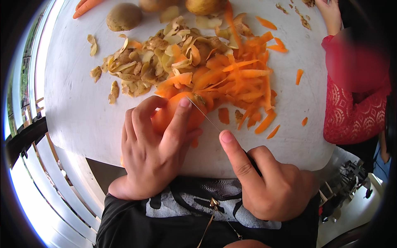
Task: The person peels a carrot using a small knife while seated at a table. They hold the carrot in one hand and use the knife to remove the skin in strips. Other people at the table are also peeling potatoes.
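My left hand (155,145) grips a peeled carrot (166,113) and holds it down near the table's front edge. Its thumb rests at the carrot's thick end, close to the dark stem scar. In my right hand (266,176) is a knife (204,115) with a thin blade and a black handle. The index finger lies along the back of the blade, whose tip touches the carrot beside my left thumb. Just beyond the carrot spreads a heap of orange carrot peelings (238,77). Potato peelings (149,65) adjoin that heap on the left.
Whole potatoes (124,17) and another carrot (86,6) lie at the far side of the white table (71,102). A person in a red lace sleeve (353,108) is at the right edge, a hand (331,14) by scattered scraps. Railings stand at left.
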### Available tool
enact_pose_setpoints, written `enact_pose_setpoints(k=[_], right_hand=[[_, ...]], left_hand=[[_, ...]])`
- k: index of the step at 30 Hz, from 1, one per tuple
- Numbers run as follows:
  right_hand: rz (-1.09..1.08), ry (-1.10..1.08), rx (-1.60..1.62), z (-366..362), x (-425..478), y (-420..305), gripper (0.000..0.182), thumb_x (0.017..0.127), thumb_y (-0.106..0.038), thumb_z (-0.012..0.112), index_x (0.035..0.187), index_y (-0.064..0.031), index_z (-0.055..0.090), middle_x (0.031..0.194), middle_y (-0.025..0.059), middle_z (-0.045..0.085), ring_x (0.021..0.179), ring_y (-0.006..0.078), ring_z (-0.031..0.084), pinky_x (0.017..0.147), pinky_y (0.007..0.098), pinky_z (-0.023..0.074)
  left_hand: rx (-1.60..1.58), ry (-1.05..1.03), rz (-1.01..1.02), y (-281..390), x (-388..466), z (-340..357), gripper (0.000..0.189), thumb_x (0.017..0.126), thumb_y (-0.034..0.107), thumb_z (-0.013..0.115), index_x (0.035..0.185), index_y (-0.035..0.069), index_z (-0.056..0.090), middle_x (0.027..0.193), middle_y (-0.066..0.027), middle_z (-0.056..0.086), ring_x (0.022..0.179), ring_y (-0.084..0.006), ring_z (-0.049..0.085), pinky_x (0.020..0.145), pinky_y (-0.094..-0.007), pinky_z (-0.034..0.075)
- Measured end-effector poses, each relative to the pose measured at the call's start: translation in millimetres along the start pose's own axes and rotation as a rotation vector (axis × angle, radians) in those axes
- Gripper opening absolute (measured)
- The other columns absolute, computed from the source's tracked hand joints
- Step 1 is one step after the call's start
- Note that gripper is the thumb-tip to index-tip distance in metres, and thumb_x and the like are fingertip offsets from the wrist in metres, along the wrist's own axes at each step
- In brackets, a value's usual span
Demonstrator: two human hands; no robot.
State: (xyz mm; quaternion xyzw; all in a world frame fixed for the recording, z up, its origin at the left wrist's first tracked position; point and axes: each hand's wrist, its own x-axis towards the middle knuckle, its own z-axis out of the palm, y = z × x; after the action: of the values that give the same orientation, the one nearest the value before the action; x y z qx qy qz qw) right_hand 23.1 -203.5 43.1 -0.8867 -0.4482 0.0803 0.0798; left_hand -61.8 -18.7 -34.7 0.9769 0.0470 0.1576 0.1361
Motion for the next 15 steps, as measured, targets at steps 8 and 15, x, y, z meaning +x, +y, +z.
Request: enact_pose_setpoints(k=[8, 15], right_hand=[[-0.012, -0.032, -0.024, 0.3, 2.9, -1.2, 0.055, 0.068, -0.014, 0.057, 0.121, -0.0230, 0.068, 0.057, -0.0025, 0.035, 0.034, 0.0128, 0.033, 0.034, 0.0333, 0.0275], [-0.062, -0.075, 0.023, -1.5, 8.4, 2.3, 0.055, 0.067, -0.013, 0.058, 0.121, -0.0181, 0.068, 0.057, -0.0019, 0.034, 0.034, 0.0128, 0.034, 0.034, 0.0324, 0.0291]], left_hand=[[0.002, -0.026, 0.001, 1.4, 3.4, -2.4, 0.072, 0.067, 0.023, 0.080, 0.133, 0.022, 0.052, 0.106, -0.0130, 0.052, 0.081, -0.0271, 0.054, 0.066, -0.0360, 0.048], [0.008, -0.056, -0.034, 3.9, 5.2, -5.1, 0.068, 0.068, 0.023, 0.079, 0.130, 0.026, 0.052, 0.106, -0.0131, 0.052, 0.080, -0.0265, 0.055, 0.063, -0.0348, 0.048]])
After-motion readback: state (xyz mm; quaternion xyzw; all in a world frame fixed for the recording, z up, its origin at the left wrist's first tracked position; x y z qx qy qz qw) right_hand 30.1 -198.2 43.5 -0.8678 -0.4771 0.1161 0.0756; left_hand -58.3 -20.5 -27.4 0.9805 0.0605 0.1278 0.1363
